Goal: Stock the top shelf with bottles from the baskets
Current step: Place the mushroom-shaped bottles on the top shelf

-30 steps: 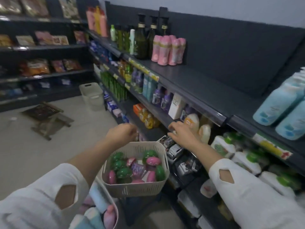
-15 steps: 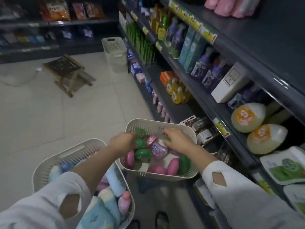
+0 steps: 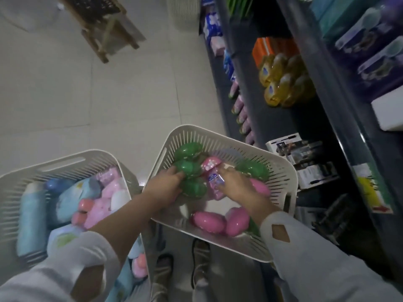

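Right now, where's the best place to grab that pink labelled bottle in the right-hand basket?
The pink labelled bottle lies slanted atop the pile, cap pointing away, label up. Grip its body below the cap, from above and the right, where the right hand is.

Left basket (image 3: pixel 63 162) beside right basket (image 3: pixel 218 136), shelves (image 3: pixel 340 136) to their right, stool (image 3: pixel 104 20) beyond.

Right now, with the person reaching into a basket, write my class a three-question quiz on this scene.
1. True or false: the left hand and right hand are inside the same basket.
2. That basket holds: A yellow bottles; B green bottles and pink bottles; C white boxes.
3. Fill in: the second basket, holding blue bottles, sits on the person's ____ side.
Key: 1 true; 2 B; 3 left.
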`<state>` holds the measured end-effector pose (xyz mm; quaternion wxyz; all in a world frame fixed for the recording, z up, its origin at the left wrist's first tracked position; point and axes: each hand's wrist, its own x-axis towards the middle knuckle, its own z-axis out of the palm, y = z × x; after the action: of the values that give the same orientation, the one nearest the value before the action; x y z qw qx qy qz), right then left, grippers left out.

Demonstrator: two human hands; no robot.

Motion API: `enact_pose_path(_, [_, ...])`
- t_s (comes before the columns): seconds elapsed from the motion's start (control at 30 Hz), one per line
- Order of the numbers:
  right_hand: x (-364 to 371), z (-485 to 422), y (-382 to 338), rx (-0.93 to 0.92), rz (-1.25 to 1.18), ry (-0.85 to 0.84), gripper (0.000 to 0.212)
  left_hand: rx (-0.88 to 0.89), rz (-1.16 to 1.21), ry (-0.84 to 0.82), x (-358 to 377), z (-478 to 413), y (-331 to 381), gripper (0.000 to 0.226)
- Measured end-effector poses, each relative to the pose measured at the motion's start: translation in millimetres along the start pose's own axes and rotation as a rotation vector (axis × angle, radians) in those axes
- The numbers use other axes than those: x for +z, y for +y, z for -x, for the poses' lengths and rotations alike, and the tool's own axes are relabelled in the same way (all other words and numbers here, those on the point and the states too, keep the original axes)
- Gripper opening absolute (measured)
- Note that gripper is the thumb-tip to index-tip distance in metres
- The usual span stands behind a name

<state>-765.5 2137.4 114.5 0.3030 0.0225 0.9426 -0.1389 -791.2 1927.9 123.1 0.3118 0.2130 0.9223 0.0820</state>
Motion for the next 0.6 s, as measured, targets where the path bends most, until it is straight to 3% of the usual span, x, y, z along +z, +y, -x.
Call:
enact_pose_path(0.1, [14.0,-24.3,11.7,-0.003,0.007,0.004,0.051,0.103,-0.125,0.003,16.6,-18.0,6.0,0.053])
enact_pose_path(0.23, [28.8,-61.1,17.2,-0.149,0.139,0.016,0.058,0.239,-0.236,0.088,35.3,-35.4,9.3,0.042])
enact_pose_path(0.37, [40.5,-96.9,10.7,-0.307,0.294,-0.016,0.05,0.343,-0.245,0.189,49.2,-45.6,-5.2,0.045])
enact_pose_path(0.47, [46.1,-116.3,3.8,-0.281,0.435,-0.044,0.05,0.419,-0.239,0.272,55.6,-48.0,-14.9,0.046])
enact_pose_path(0.6, [53.5,-123.1,1.3,-0.227,0.555,-0.074,0.053,0.383,-0.231,0.277,57.3,-49.0,-15.3,0.056])
